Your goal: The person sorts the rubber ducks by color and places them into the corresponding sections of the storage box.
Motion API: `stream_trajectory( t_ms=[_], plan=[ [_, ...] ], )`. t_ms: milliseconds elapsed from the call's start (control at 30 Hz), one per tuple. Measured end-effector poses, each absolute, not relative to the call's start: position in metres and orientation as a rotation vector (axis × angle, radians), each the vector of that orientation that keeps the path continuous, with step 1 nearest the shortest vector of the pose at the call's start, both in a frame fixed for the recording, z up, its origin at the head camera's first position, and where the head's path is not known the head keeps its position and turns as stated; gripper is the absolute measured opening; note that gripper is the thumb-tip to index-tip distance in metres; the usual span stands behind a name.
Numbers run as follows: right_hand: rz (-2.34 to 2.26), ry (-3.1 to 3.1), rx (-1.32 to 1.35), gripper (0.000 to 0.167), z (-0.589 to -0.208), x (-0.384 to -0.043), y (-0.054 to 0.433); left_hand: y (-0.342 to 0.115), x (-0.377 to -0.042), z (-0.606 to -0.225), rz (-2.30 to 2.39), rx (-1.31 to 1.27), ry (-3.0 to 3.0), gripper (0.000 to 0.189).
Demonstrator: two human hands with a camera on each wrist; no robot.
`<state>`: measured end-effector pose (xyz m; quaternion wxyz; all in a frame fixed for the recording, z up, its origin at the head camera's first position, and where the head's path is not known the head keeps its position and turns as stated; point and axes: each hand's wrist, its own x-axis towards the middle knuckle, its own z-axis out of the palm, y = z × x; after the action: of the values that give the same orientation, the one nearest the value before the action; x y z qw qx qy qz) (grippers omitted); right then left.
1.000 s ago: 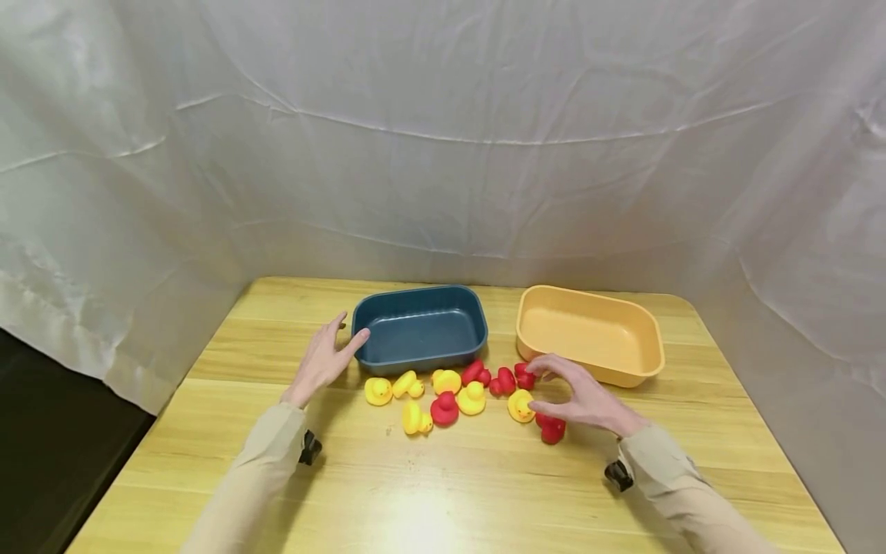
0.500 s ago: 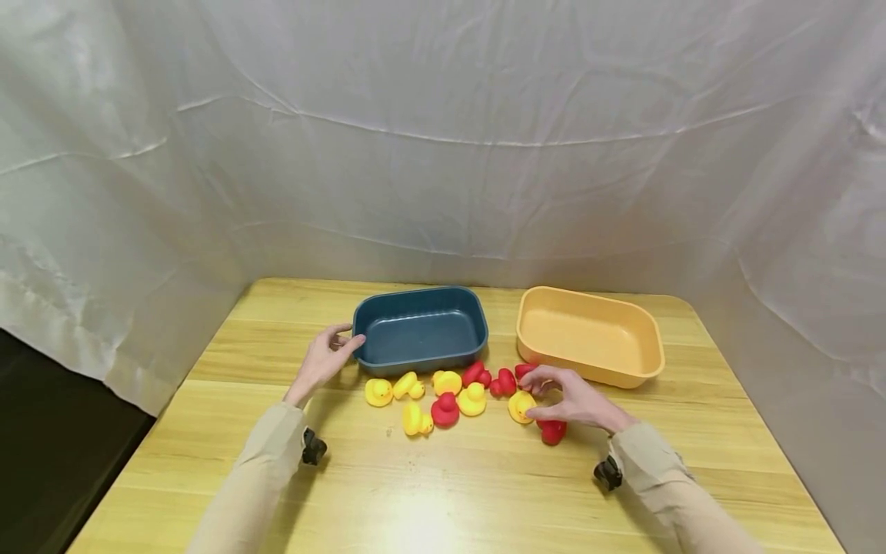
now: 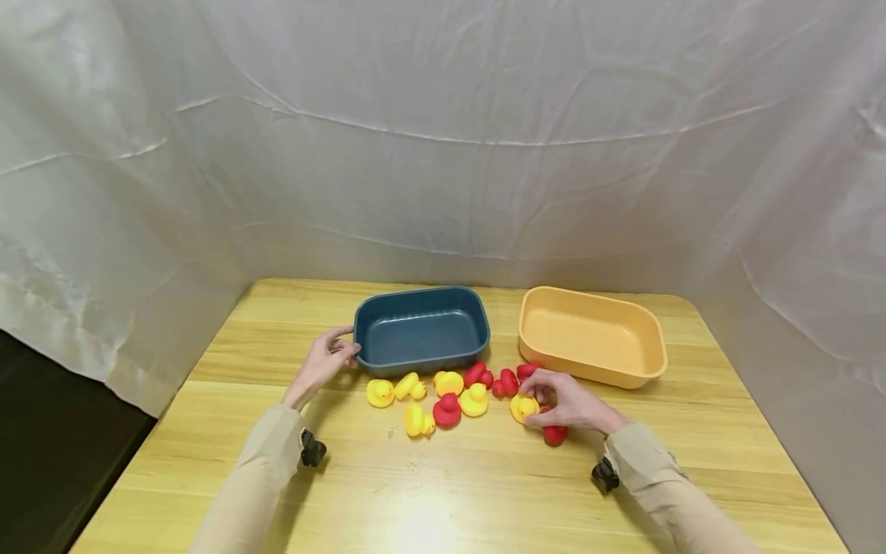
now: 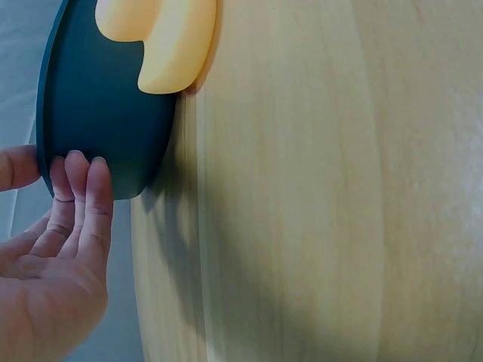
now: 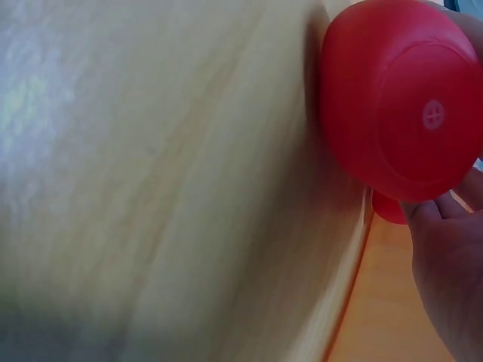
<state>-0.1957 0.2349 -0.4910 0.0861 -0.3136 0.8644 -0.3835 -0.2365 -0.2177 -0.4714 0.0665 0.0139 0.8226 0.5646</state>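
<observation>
My left hand [image 3: 322, 365] pinches the left end of the dark blue tray [image 3: 422, 335]. In the left wrist view, the thumb and fingers lie on either side of the rim of that tray [image 4: 106, 113]. On the right, my right hand [image 3: 571, 404] curls its thumb and fingers round a yellow rubber duck [image 3: 524, 408]. A red rubber duck [image 3: 555, 435] lies on its side just below that hand. This red duck [image 5: 400, 105] hides most of the right fingers in the right wrist view.
An orange tray [image 3: 588, 331] stands behind the right hand. Several yellow and red ducks lie in front of the blue tray, among them a red duck [image 3: 447, 411] and a yellow duck [image 3: 380, 393]. A pale curtain [image 3: 443, 154] hangs behind the wooden table [image 3: 443, 477].
My left hand has come down to the blue tray's left end and taken hold of it. The right hand has moved slightly left and its fingers have closed round the yellow duck.
</observation>
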Motion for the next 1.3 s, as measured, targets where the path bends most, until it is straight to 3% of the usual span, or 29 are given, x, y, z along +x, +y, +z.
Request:
stream_trajectory(
  t_ms=[700, 1300],
  plan=[
    [-1.137, 2.651, -1.106, 0.031, -0.492, -0.197, 0.231, -0.218, -0.236, -0.468, 1.885, 0.018, 2.212, 0.062],
    [-1.071, 2.654, -0.952, 0.032, -0.454, -0.2, 0.231, -0.219, -0.238, -0.469, 1.941, 0.026, 2.158, 0.064]
  ],
)
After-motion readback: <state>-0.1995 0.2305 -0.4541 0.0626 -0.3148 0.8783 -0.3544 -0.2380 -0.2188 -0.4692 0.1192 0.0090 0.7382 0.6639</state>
